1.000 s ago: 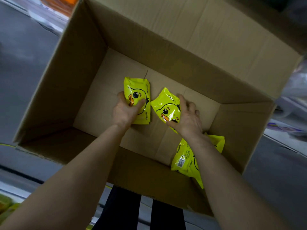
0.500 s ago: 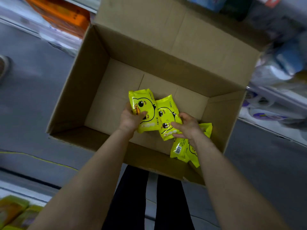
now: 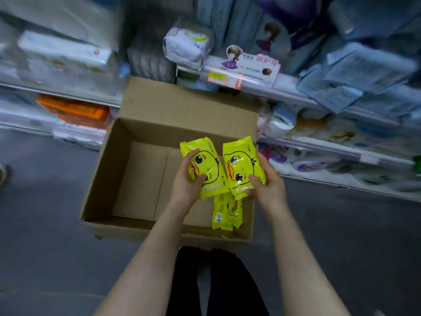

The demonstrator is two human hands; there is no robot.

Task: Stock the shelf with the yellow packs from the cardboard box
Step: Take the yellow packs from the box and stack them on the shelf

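Observation:
An open cardboard box (image 3: 107, 176) stands on the floor in front of the shelves. My left hand (image 3: 185, 183) grips a yellow pack with a duck face (image 3: 206, 165), held above the box. Beside it, my right hand (image 3: 266, 183) grips a second yellow duck pack (image 3: 241, 163). The two packs are side by side, almost touching. More yellow packs (image 3: 224, 212) lie on the box bottom at its near right corner, below my hands.
Store shelves (image 3: 330, 147) with white and blue packaged goods run behind and right of the box. Orange packs (image 3: 77, 110) sit on a low shelf at left. A price strip with a cartoon sign (image 3: 248, 67) hangs above the box. My dark trouser legs (image 3: 216, 281) stand by the box.
Both hands have lifted their packs up out of the box bottom and brought them side by side. My view has tilted up, bringing the shelves into sight.

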